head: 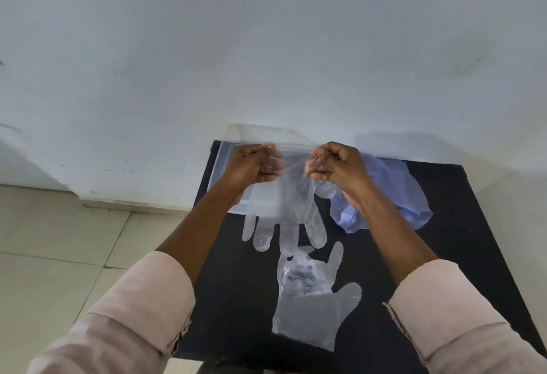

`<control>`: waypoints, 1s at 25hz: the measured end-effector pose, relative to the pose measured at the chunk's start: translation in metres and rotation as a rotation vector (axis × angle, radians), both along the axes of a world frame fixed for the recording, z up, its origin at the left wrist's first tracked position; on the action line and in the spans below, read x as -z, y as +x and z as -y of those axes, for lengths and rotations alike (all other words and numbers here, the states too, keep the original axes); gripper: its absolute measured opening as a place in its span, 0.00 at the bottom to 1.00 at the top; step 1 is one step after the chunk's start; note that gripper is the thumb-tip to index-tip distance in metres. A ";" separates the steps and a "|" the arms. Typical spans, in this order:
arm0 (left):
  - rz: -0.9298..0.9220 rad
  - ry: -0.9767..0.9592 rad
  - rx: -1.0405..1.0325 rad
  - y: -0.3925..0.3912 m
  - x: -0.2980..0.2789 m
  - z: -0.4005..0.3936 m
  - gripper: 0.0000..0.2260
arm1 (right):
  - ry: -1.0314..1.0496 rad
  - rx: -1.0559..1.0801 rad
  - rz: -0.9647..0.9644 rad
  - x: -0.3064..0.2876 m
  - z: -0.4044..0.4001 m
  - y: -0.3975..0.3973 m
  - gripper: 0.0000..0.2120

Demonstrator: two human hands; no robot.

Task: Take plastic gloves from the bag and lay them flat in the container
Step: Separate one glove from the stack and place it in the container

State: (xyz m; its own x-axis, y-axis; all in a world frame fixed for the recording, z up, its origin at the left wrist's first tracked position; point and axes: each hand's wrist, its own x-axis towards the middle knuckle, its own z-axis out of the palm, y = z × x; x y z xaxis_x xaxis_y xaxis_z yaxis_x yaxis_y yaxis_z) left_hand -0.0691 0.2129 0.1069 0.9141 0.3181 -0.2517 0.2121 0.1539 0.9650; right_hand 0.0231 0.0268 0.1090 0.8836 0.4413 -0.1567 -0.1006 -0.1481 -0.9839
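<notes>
A clear plastic glove [285,205] hangs fingers-down in the air above the black table [461,225]. My left hand [254,165] pinches the left corner of its cuff and my right hand [337,165] pinches the right corner, stretching the cuff taut. Behind the glove stands a clear plastic container [225,163] at the table's far left edge, against the wall. A second clear glove [313,299] lies flat on the table nearer to me, fingers pointing away. A crumpled bluish bag [396,196] lies to the right of my right hand.
The table is small and black, set against a pale wall [266,48]. Light floor tiles [59,255] show to the left of it. My pink sleeves [133,314] fill the lower corners of the view.
</notes>
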 end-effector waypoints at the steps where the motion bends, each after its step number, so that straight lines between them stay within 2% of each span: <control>1: -0.003 -0.008 -0.011 0.005 0.000 -0.009 0.12 | -0.018 0.001 -0.005 0.000 -0.012 0.006 0.12; 14: -0.075 0.014 -0.089 0.118 0.004 -0.148 0.11 | -0.151 0.122 0.047 -0.005 -0.170 0.097 0.12; 18: 0.043 0.018 -0.089 0.143 -0.011 -0.166 0.11 | -0.103 0.166 0.230 -0.019 -0.186 0.110 0.12; 22: 0.249 0.077 -0.093 0.138 -0.027 -0.163 0.11 | 0.063 0.260 0.459 -0.031 -0.183 0.099 0.13; 25: 0.305 0.086 -0.006 0.114 -0.006 -0.160 0.10 | 0.071 0.303 0.570 -0.005 -0.169 0.069 0.11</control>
State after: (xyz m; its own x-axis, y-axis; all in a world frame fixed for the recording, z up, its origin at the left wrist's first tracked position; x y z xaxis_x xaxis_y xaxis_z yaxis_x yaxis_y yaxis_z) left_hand 0.0451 0.3732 0.1132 0.9411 0.3324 0.0622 -0.0902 0.0694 0.9935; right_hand 0.0923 0.1959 0.1140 0.9068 0.1514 0.3935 0.4128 -0.1279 -0.9018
